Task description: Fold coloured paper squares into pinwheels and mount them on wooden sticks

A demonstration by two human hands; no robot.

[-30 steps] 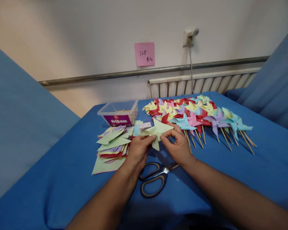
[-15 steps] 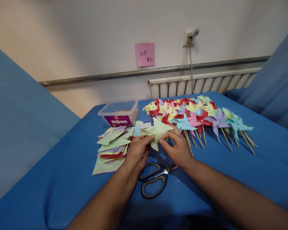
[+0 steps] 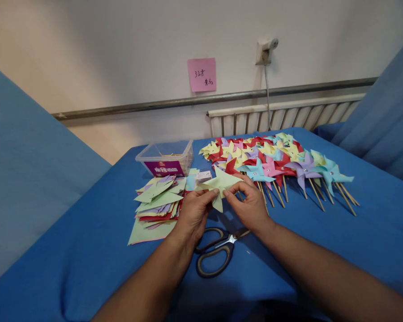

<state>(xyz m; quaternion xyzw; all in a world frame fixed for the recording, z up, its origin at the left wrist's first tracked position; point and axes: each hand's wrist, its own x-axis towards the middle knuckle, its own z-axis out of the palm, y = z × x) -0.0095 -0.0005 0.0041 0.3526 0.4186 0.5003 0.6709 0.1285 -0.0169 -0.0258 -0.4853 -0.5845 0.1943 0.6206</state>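
Note:
Both my hands hold a pale green cut paper sheet (image 3: 221,181), its corners partly folded, just above the blue tablecloth (image 3: 87,250). My left hand (image 3: 195,212) pinches its left side with thumb and fingers. My right hand (image 3: 250,203) pinches its right side. Grey-handled scissors (image 3: 216,250) lie on the cloth right below my hands. A stack of cut coloured paper sheets (image 3: 157,201) lies to the left of my left hand.
Many finished paper pinwheels on wooden sticks (image 3: 275,165) cover the far right of the table. A clear plastic box (image 3: 166,157) stands at the far left. Behind are a wall, a rail, a radiator (image 3: 282,117) and a pink note (image 3: 202,74).
Nearly nothing differs. My fingers shifted slightly on the green paper, which rose a little and came back down.

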